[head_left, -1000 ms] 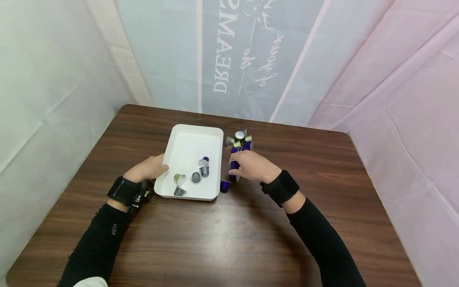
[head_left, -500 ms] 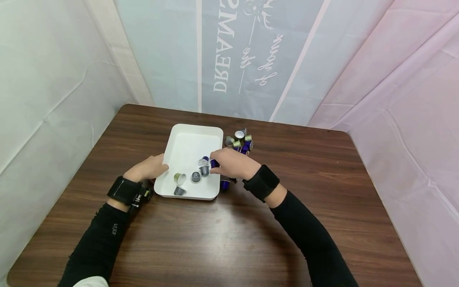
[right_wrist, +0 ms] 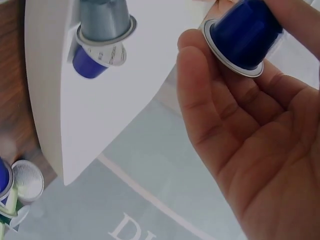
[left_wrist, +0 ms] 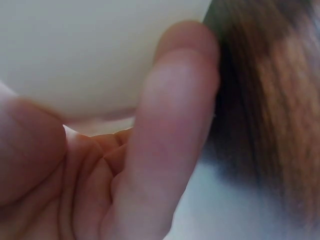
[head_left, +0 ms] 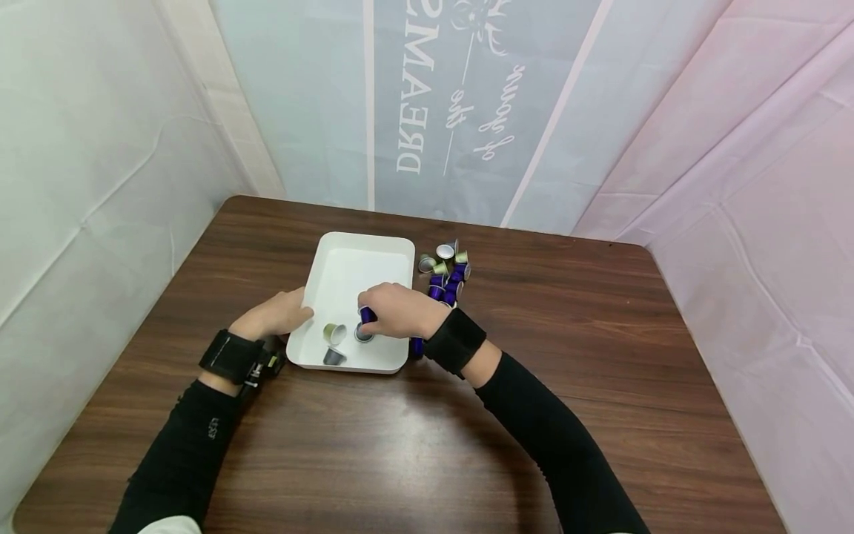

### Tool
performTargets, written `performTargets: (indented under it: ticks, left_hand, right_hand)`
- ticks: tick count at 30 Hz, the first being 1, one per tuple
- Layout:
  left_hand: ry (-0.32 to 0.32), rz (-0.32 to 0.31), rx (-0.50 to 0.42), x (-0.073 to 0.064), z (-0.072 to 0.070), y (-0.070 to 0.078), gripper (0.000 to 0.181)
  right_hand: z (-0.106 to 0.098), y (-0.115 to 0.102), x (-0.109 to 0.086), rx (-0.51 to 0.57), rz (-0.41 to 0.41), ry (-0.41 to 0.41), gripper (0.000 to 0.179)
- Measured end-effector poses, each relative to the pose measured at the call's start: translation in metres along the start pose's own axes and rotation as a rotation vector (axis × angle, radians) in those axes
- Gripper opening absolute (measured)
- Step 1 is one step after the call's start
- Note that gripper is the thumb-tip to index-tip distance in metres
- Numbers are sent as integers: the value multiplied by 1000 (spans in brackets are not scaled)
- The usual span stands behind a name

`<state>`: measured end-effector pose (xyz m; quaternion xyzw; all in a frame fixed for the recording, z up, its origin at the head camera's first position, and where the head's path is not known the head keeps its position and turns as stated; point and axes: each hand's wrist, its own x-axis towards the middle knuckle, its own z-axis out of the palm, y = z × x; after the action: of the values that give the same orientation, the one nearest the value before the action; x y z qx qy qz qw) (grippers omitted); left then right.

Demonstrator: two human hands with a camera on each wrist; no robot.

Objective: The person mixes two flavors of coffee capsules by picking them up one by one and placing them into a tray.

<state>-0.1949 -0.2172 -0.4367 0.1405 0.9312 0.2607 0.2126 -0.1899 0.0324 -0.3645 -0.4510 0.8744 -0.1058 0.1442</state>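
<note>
My right hand point(head_left: 403, 310) is over the white tray point(head_left: 353, 259), pinching a dark blue coffee capsule point(right_wrist: 245, 35) between thumb and fingers. The capsule's silver rim shows in the right wrist view. My left hand point(head_left: 280, 311) grips the tray's left side, thumb over the rim; in the left wrist view a finger point(left_wrist: 165, 120) lies against the tray wall. Inside the tray are a pale green capsule point(head_left: 330, 332) and a grey capsule point(head_left: 334, 357) near the front left. A blue capsule point(right_wrist: 89, 64) lies by another grey one point(right_wrist: 104, 19), both hidden behind my right hand in the head view.
A cluster of green, grey and blue capsules point(head_left: 456, 273) lies on the brown table point(head_left: 414, 460) just right of the tray. One blue capsule point(head_left: 416, 347) sits against the tray's front right side. Cloth hangings point(head_left: 307, 111) stand behind and beside the table.
My right hand has taken a blue capsule from the cluster and carried it left over the tray. My left hand has stayed at the tray's left side.
</note>
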Motion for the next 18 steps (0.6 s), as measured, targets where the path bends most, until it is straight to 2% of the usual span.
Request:
performTargets:
  ticks: [8,12,18]
  left_hand:
    - [-3,-8,-41,-2,0,-3,51]
    - [-20,-27,-57,-3,0,-3,51]
    - [-12,-14,-62,-2,2,-3,50]
  right_hand:
    - [5,-6,16,-1,-3,-36,23]
    - [8,-6,25,6,33,-65,25]
    - [14,-3,36,-37,71,-74,28]
